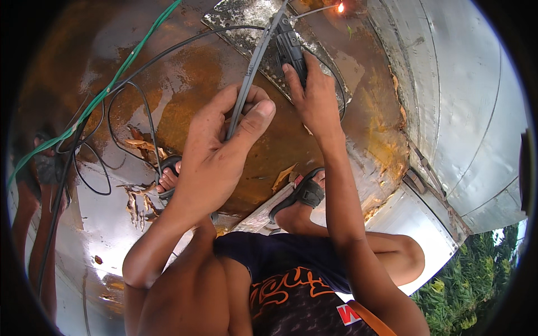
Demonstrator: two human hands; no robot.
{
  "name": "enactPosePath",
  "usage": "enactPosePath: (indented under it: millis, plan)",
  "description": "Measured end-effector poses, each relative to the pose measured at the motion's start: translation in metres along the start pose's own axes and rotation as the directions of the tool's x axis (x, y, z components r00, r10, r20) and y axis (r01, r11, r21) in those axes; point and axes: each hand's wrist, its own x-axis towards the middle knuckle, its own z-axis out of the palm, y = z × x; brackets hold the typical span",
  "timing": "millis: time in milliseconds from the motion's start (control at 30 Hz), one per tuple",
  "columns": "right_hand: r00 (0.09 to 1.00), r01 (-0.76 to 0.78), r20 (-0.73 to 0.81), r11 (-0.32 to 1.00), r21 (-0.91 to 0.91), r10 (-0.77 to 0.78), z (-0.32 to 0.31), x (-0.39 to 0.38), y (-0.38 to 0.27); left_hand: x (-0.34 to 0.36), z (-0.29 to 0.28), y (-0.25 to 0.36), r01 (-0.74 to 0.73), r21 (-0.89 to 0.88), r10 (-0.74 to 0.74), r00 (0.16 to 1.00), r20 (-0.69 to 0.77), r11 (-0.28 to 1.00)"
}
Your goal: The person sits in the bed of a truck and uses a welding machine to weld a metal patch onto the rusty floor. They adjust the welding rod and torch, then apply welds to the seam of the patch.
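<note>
My left hand (216, 143) is closed around a few grey welding rods (253, 70), pinched between thumb and fingers and slanting up to the top edge. My right hand (316, 92) grips a black electrode holder (290, 49), its thumb and fingers along the handle. From the holder's head a thin welding rod (315, 11) runs to the right. A small bright orange glow (340, 8) burns at its far tip. The left hand's rods cross in front of part of the holder's head.
A worn metal plate (238, 14) lies on the wet, rusty surface (224, 61). Green cables (126, 67) and a looping black cable (174, 47) cross the left. Curved sheet metal (471, 84) rises on the right. Another person's legs (42, 213) stand at far left; dry leaves (140, 201) lie near my feet.
</note>
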Motion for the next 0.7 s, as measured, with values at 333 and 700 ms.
enactPosePath:
  millis: [333,700]
  plan:
    - [1.000,-0.026,0.010,0.998,-0.049,0.027,-0.005,0.008,-0.005,0.002,-0.005,0.003,0.027,0.002,-0.027,0.999,0.021,1.000]
    - [0.999,-0.042,0.021,0.997,-0.064,0.043,-0.006,0.010,0.000,0.004,-0.003,0.001,0.015,0.026,-0.015,1.000,0.017,1.000]
